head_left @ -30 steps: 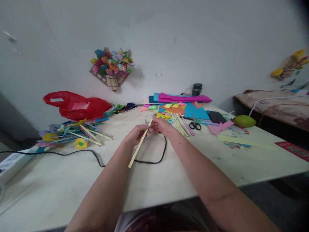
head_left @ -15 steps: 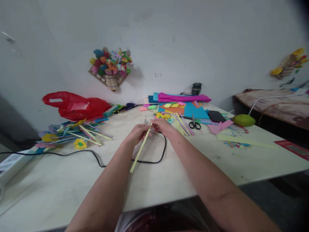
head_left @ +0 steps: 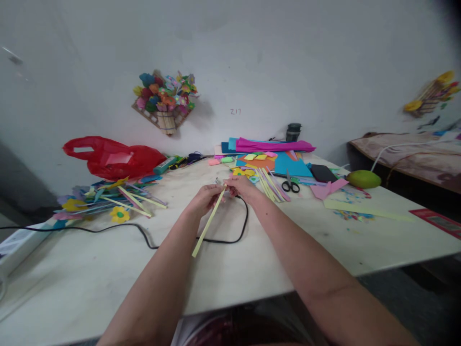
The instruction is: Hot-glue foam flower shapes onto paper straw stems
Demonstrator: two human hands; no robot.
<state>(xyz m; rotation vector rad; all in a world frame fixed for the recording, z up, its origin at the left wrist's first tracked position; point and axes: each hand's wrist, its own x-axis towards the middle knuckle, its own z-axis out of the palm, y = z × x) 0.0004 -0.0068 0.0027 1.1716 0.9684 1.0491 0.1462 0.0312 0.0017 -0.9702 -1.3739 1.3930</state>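
Both hands meet over the middle of the table, near a black cable (head_left: 230, 241). My left hand (head_left: 208, 197) is closed, its fingertips pinching a pale yellow paper strip (head_left: 209, 222) near the upper end. The strip slants down toward me, its lower end free. My right hand (head_left: 240, 186) is closed at that same upper end, fingertips touching the strip. A small shiny thing, too small to make out, shows just behind the fingertips. Beyond my right hand lie several yellow and purple strips (head_left: 268, 185) and a yellow paper flower (head_left: 239, 172).
Black scissors (head_left: 290, 186), a phone (head_left: 322, 173) and a green oval object (head_left: 363, 179) lie at the right. At the left are a red plastic bag (head_left: 122, 161), paper flowers on stems (head_left: 119, 214) and a white power strip (head_left: 21, 240). Coloured sheets (head_left: 273, 145) lie at the back.
The lower end of the yellow strip has swung slightly left. Fingers of my right hand have shifted a little; both hands stay in nearly the same place.
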